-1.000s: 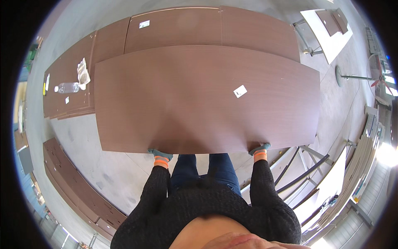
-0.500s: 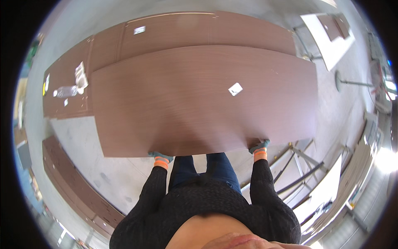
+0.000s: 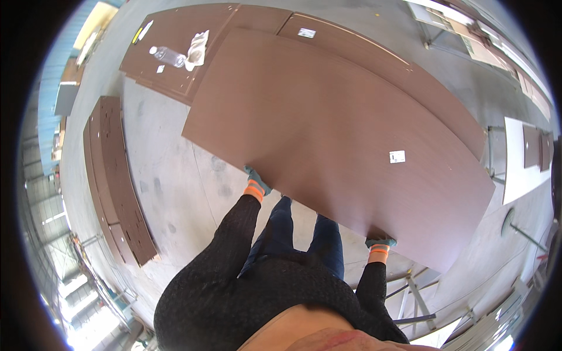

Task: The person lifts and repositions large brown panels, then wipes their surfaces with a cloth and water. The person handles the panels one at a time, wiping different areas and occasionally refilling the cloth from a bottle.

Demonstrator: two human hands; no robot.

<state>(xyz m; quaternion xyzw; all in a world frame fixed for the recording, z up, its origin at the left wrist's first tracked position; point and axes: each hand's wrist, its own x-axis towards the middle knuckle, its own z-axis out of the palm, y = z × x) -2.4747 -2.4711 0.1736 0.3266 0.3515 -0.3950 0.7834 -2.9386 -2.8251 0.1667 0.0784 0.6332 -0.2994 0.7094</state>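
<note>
At the near edge of the large brown panel [image 3: 339, 134], left hand [image 3: 256, 180] and right hand [image 3: 380, 241] gripping it, plastic bottle [image 3: 167, 56] beyond its far corner.

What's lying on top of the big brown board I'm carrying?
On the big brown board only a small white label shows. Your left hand and right hand grip its near edge. Whatever is beneath the board is covered.

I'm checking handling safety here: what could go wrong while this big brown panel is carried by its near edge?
The left hand and right hand grip only the near edge of the large brown panel, so its far end could sag or slip. It also hides the floor ahead, where stacked panels and a plastic bottle lie.
</note>
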